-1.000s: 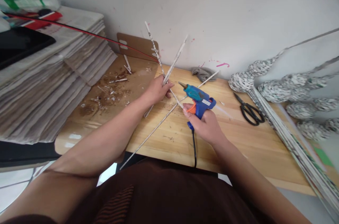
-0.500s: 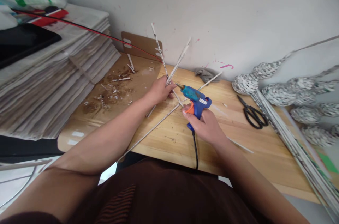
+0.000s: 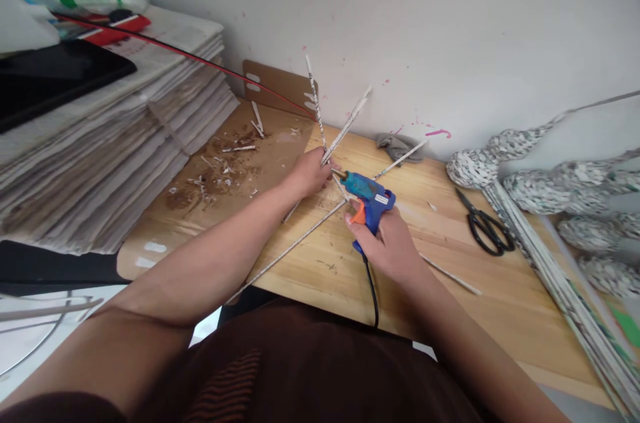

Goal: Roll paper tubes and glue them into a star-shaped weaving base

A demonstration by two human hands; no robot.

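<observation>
My left hand (image 3: 311, 173) is closed on two crossed rolled-newspaper sticks (image 3: 345, 126), pinching them where they cross above the wooden table (image 3: 475, 276). My right hand (image 3: 393, 246) grips a blue glue gun (image 3: 369, 195) with an orange trigger under my index finger. The gun's nozzle touches the sticks right beside my left fingers. A third long paper stick (image 3: 295, 246) lies flat on the table under them, and its black cord (image 3: 371, 290) runs down toward my body.
A tall stack of newspapers (image 3: 110, 136) with a black tablet on it fills the left. Black scissors (image 3: 484, 228) lie at the right, beside woven paper pieces (image 3: 540, 176) and a bundle of paper sticks (image 3: 560, 276). A brown cardboard sheet (image 3: 225, 170) holds scraps. A grey rag (image 3: 397, 143) lies by the wall.
My right hand has brought the glue gun leftward until its nozzle meets the crossing of the sticks. My left hand keeps its hold on the sticks.
</observation>
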